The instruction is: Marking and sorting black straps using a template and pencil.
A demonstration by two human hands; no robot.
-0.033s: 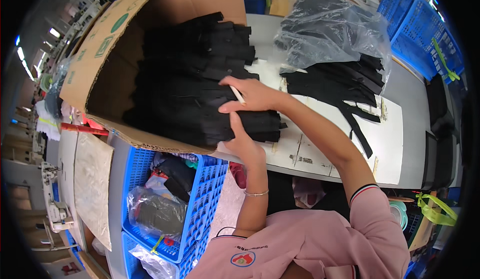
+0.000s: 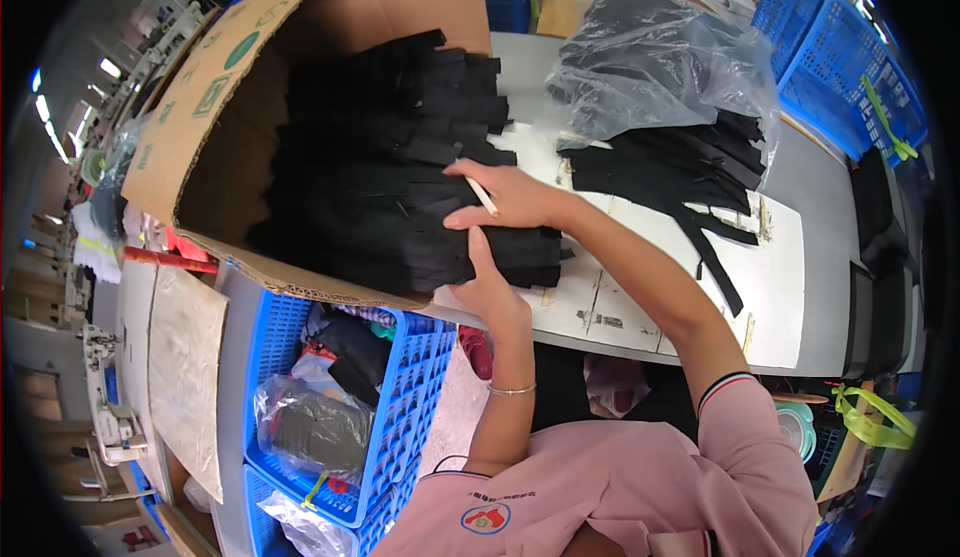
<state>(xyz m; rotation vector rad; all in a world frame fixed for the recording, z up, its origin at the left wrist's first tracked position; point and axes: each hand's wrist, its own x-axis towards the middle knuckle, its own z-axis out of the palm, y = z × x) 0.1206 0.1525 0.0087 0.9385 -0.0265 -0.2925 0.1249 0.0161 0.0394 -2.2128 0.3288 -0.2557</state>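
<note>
Black fabric strips (image 2: 370, 177) lie in overlapping layers, their left side inside an open cardboard box (image 2: 215, 107) and their cut ends fanned to the right. At the lower right of this pile, my left hand (image 2: 495, 287) grips the edge of the strips; the thumb shows on top, the other fingers are hidden. My right hand (image 2: 520, 197) rests over the strips just above it, closed around a slim white stick (image 2: 482, 197) like a pencil. The right fingertips touch the black fabric near the left thumb.
Right of the box, more black strips (image 2: 660, 162) lie on a white board (image 2: 775, 297), partly under a clear plastic bag (image 2: 660, 57). A blue crate (image 2: 400, 397) with bagged things stands below the box. Blue baskets (image 2: 850, 67) sit at the far right.
</note>
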